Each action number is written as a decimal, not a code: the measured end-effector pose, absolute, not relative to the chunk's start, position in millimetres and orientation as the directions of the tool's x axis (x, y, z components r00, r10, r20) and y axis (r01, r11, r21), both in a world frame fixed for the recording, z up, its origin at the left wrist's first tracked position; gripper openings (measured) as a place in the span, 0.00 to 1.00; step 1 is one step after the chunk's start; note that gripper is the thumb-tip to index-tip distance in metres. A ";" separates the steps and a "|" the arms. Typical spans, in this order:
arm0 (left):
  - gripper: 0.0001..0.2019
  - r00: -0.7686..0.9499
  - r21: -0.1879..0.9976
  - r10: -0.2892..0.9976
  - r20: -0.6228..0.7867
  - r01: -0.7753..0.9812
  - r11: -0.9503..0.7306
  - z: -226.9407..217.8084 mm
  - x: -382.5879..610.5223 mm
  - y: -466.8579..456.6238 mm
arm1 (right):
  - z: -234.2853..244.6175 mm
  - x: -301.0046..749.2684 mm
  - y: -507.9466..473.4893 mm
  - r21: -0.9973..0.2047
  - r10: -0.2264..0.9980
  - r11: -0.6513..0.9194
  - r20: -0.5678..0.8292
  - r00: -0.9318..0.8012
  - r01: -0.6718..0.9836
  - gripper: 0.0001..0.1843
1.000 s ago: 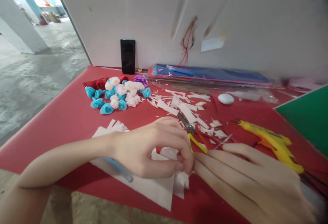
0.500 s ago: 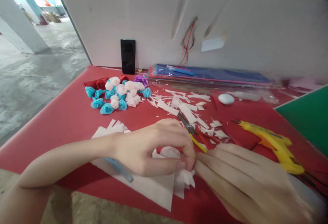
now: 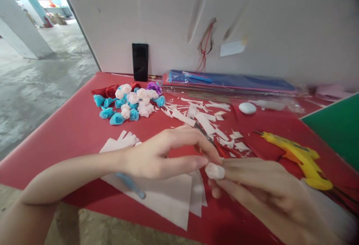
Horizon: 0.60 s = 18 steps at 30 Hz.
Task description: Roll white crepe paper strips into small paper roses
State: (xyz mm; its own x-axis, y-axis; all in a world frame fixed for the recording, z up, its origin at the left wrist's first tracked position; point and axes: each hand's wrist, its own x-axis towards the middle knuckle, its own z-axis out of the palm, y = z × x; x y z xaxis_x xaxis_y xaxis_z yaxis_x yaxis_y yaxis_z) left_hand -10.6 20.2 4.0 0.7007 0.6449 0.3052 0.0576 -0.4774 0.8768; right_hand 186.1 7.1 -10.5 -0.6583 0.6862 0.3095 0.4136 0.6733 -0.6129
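A small white rolled paper flower (image 3: 214, 171) is held up between my two hands above the red table. My right hand (image 3: 269, 189) is closed on it, pinching it from the right with the fingertips. From the left, my left hand (image 3: 168, 155) has its thumb and forefinger bent together at the flower's upper edge. Below lie white paper sheets (image 3: 168, 196) with a blue pen-like stick (image 3: 131, 187) on them. Scissors (image 3: 209, 136) with red handles rest just beyond my hands, partly hidden.
White paper scraps (image 3: 206, 121) lie behind my hands. Blue, white, red and purple paper flowers (image 3: 131, 99) are heaped at the back left. A yellow glue gun (image 3: 297, 155) lies right, near a white egg-shaped object (image 3: 247, 108). A phone (image 3: 140, 61) leans on the wall.
The white paper has come up off the sheets, and now shows as a compact rolled flower between my fingers. My right hand has turned, and the left fingers have shifted right to meet it.
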 end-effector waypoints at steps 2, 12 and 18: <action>0.07 0.727 0.907 0.644 0.240 0.069 -0.415 5.5 -10.2 19.5 | -9.4 183.6 6.9 -0.724 0.709 0.556 0.157 -0.687 0.408 0.17; 0.04 0.800 0.984 0.599 0.034 0.077 -0.158 3.2 -9.4 20.5 | -12.5 190.0 5.4 -0.900 0.678 0.075 -0.270 -0.684 0.430 0.18; 0.03 0.815 0.989 0.579 -0.013 0.094 -0.111 2.4 -9.6 19.0 | -9.3 187.6 6.6 -0.907 0.589 -0.134 -0.398 -0.704 0.400 0.19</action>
